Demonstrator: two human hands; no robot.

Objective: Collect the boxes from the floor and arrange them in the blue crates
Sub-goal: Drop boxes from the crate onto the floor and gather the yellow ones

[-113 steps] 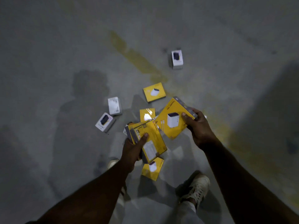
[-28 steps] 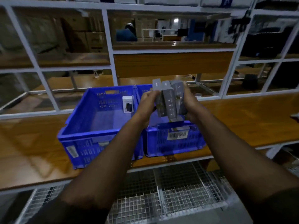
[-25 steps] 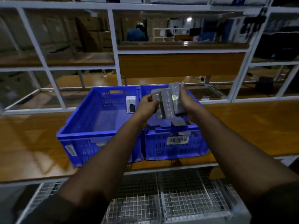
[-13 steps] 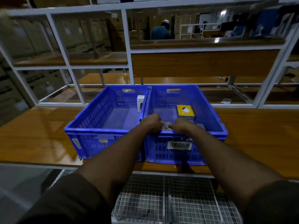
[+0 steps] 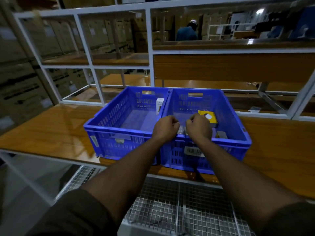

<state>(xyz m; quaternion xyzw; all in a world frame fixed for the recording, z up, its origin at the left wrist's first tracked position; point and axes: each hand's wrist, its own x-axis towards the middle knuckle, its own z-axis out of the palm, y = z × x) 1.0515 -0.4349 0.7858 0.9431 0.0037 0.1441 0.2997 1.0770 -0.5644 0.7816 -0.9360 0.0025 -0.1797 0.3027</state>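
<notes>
Two blue crates stand side by side on a wooden shelf: the left crate (image 5: 109, 126) and the right crate (image 5: 238, 126). A white box (image 5: 160, 106) stands upright against the left crate's right wall. A yellow box (image 5: 209, 116) lies at the back of the right crate. My left hand (image 5: 166, 127) and my right hand (image 5: 198, 127) are down in the right crate's near-left corner. Their fingers are curled on a stack of grey-edged boxes (image 5: 181, 130), of which only a sliver shows between them. A pale box (image 5: 221, 134) lies beside my right wrist.
The white metal rack frame (image 5: 150, 65) rises behind the crates, with a wooden board (image 5: 230, 67) across its right bay. A wire-mesh shelf (image 5: 162, 206) lies below the wooden shelf (image 5: 42, 133). Stacked cartons (image 5: 22, 86) stand at the left. A person in blue (image 5: 187, 33) stands far behind.
Earlier I gathered yellow boxes from the floor. Within the last second both hands carried the stack over the right crate and lowered it inside; my hands now sit slightly further apart.
</notes>
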